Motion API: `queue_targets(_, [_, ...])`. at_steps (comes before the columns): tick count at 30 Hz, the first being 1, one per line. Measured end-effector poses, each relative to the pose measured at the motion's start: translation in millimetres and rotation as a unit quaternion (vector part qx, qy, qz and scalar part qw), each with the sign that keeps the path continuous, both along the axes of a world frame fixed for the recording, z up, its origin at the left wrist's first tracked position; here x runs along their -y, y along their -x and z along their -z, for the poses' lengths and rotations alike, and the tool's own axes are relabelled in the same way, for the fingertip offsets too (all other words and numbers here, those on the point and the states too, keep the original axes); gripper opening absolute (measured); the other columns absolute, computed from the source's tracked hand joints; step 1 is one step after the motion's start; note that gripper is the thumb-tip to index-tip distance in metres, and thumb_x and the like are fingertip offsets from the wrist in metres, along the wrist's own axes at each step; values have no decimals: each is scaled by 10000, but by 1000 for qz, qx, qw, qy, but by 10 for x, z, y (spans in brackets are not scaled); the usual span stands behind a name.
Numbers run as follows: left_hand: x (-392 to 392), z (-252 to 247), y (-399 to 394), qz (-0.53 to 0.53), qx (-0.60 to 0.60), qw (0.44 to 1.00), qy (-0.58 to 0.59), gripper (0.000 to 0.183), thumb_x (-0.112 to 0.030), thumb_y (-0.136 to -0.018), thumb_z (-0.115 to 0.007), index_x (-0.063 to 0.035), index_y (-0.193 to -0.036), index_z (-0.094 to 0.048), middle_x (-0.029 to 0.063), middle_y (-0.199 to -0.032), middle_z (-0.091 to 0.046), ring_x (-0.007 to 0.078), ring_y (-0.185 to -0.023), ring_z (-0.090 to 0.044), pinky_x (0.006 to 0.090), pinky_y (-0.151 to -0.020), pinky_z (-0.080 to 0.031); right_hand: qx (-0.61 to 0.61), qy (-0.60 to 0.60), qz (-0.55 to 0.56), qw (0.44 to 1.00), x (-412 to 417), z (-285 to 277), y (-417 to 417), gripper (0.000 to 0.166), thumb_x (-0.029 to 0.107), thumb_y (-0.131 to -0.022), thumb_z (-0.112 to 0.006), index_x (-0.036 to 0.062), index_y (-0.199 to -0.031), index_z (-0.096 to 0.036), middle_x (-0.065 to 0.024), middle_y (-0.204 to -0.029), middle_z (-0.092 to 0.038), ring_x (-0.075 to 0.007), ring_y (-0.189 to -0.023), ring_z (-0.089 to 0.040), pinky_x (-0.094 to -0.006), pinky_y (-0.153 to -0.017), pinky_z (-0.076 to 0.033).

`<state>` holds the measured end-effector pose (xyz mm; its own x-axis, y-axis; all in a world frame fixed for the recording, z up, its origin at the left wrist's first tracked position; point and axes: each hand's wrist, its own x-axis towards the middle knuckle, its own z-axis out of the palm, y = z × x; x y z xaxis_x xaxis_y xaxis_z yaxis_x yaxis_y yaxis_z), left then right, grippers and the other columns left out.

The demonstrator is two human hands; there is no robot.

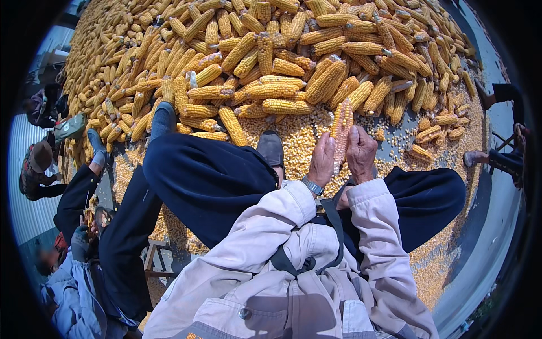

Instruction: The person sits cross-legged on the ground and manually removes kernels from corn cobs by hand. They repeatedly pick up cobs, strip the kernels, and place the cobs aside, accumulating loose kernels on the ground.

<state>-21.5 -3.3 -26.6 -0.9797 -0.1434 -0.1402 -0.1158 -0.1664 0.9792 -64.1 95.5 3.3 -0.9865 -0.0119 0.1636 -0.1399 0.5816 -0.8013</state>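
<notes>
Between my two hands is a partly shelled corn cob (341, 132), held roughly upright, with yellow kernels left mostly at its far end and the bare pinkish core showing lower down. My left hand (322, 160), with a metal-banded watch on the wrist, grips the cob from the left. On its right side my right hand (361, 153) presses with curled fingers and the thumb near the core. Loose kernels (292, 148) lie beneath and around the hands. Just beyond them rises a large heap of yellow corn cobs (275, 91).
Shoes and crossed legs frame the hands. At lower left sits a co-worker with a gloved hand (79, 243) beside a wooden stool (152, 258). Other people are at the far left and right edges. Short cobs (428, 134) lie at right among spread kernels.
</notes>
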Motion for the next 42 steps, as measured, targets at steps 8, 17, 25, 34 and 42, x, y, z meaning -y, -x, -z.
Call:
queue_targets(8, [-72,-4,-78,31,10,996,79,409,-332,-900,-400,17,-1112,-436,226,-810,-570,314,-779,-589,357,-647,-437,35,24,73,996,25,-11,96,224,229,-846,-529,8,-879,-543,-168,-690,-594,-297,-602,-602,-346,-511,-441])
queue_targets(17, [-62,177,-63,54,11,998,24,394,-324,-913,-398,18,-1104,-433,50,-904,-524,111,-806,-478,246,-715,-409,-8,69,74,995,28,-33,81,258,229,-885,-481,-7,-802,-542,-64,-624,-527,-106,-573,-481,-260,-509,-382])
queue_targets(25, [-18,-84,-112,94,33,994,55,518,-350,-902,-421,86,-1179,-385,135,-1063,-522,147,-994,-482,260,-850,-389,22,68,78,994,-52,-48,167,305,247,-901,-442,-19,-789,-540,-107,-598,-535,-176,-529,-474,-322,-494,-377])
queue_targets(34, [9,-248,-90,95,41,990,94,416,-316,-887,-456,17,-1135,-447,124,-861,-574,145,-799,-547,278,-695,-436,53,196,80,976,-86,-18,172,318,245,-918,-410,-18,-829,-565,-16,-703,-535,-81,-649,-441,-242,-585,-381])
queue_targets(42, [-17,-192,-74,64,-20,986,150,418,-298,-853,-529,13,-1122,-458,152,-909,-596,168,-811,-588,283,-698,-457,95,315,98,939,-40,111,157,303,268,-917,-409,-4,-938,-539,-29,-785,-548,-89,-693,-474,-234,-642,-389])
